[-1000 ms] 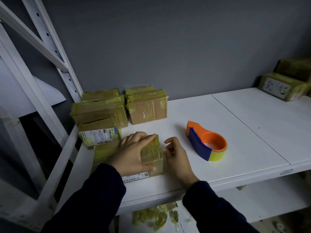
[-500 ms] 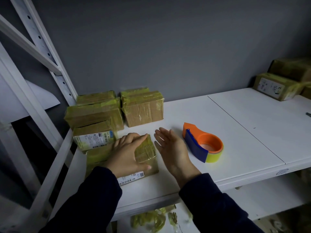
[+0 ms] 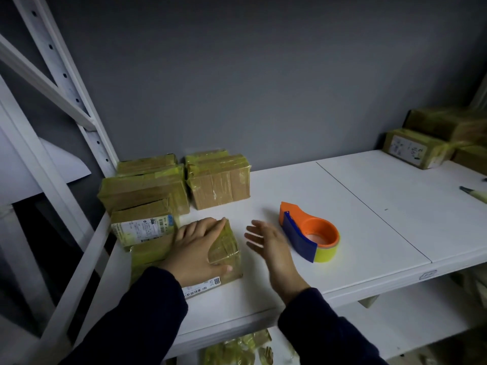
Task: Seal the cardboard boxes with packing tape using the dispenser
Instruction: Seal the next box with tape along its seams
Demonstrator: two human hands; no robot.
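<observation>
White surface point(image 3: 369, 227): two boards meeting at a thin seam, set against a plain grey wall point(image 3: 263, 88). A white perforated rack upright point(image 3: 66, 83) stands at the left, with a lower shelf point(image 3: 395, 327) beneath. Light is dim. On the near left the left hand point(image 3: 196, 248) lies flat, fingers straight, pressing on top of a taped box point(image 3: 226, 250) near the front edge. The right hand point(image 3: 271, 245) hovers with fingers spread (blurred), holding nothing, between that box and the tape dispenser point(image 3: 308, 233), which rests on the surface just beside it. Stacked boxes point(image 3: 147, 191) at back left, all taped; further boxes point(image 3: 416, 151) at far right by the wall.
</observation>
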